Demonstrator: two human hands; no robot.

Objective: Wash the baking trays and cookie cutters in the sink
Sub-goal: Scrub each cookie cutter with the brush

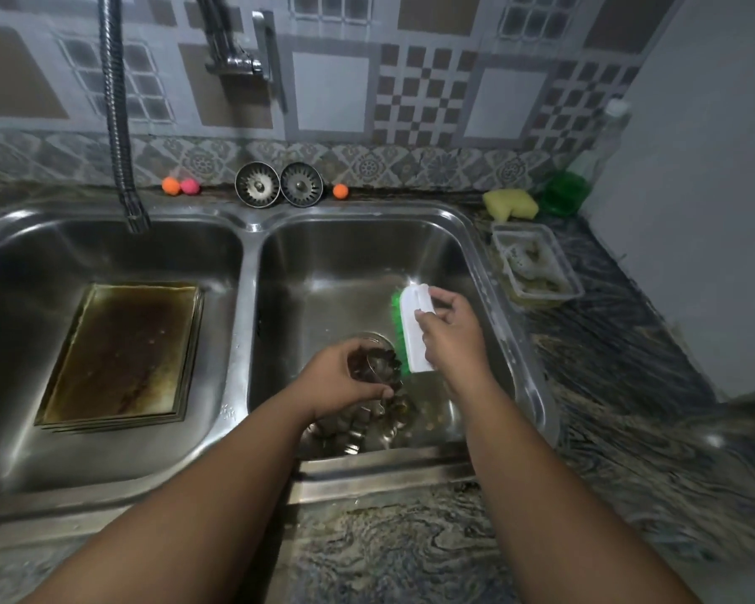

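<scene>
My left hand holds a metal cookie cutter over the right sink basin. My right hand grips a white scrub brush with green bristles, its bristles touching the cutter. Several more cookie cutters lie in a pile on the basin floor below my left hand. A stack of stained, browned baking trays rests flat in the left sink basin.
A flexible metal tap hose hangs over the left basin. Two sink strainers and small coloured balls sit on the back ledge. A yellow sponge, green soap bottle and a plastic container stand on the right counter.
</scene>
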